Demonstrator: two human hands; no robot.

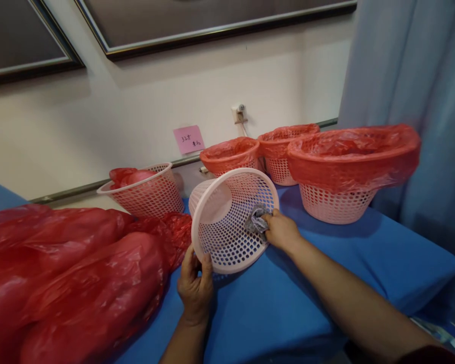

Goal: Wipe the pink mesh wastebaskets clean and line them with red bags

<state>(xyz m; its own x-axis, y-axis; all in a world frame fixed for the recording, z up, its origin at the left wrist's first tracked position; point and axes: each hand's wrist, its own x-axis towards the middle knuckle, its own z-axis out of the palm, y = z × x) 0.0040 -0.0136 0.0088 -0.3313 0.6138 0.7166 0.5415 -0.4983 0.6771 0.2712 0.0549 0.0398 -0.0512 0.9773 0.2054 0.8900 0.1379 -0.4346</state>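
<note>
A pale pink plastic wastebasket (233, 260) with a perforated wall lies tilted on its side, its mouth facing me. My left hand (195, 283) grips its rim at the lower left, thumb on the inside. In my right hand (282, 230) is a bunched grey cloth (258, 221), pressed against the inner wall at the basket's right side. The fingers of that hand are closed round the cloth and partly hidden by it.
Blue cloth (258, 313) covers the table. Red plastic bags (98, 283) are heaped at left. Behind stands a basket (155, 194) with red plastic inside. Bag-lined baskets (337, 202) stand at right, near a blue curtain (413, 76). A pink note (189, 140) is on the wall.
</note>
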